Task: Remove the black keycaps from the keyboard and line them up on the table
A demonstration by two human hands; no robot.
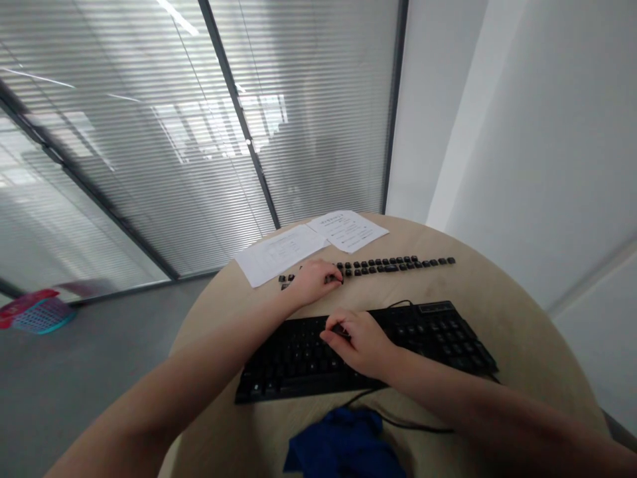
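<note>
A black keyboard (308,358) lies across the round table, several of its keys in place. Beyond it, loose black keycaps (391,268) are set out in two rough rows. My left hand (313,280) is over the left part of these rows, thumb and fingers closed on a dark keycap (334,279) at the table surface. Above the middle of the keyboard, my right hand (365,342) is curled with thumb and index finger pinched together. Whatever may be between those fingertips is too small and dark to make out.
Two printed sheets, a left paper (281,252) and a right paper (351,230), lie at the table's far edge. A blue cloth (346,445) is bunched near me, beside a black cable (413,426). A plastic basket (44,315) stands on the floor at left.
</note>
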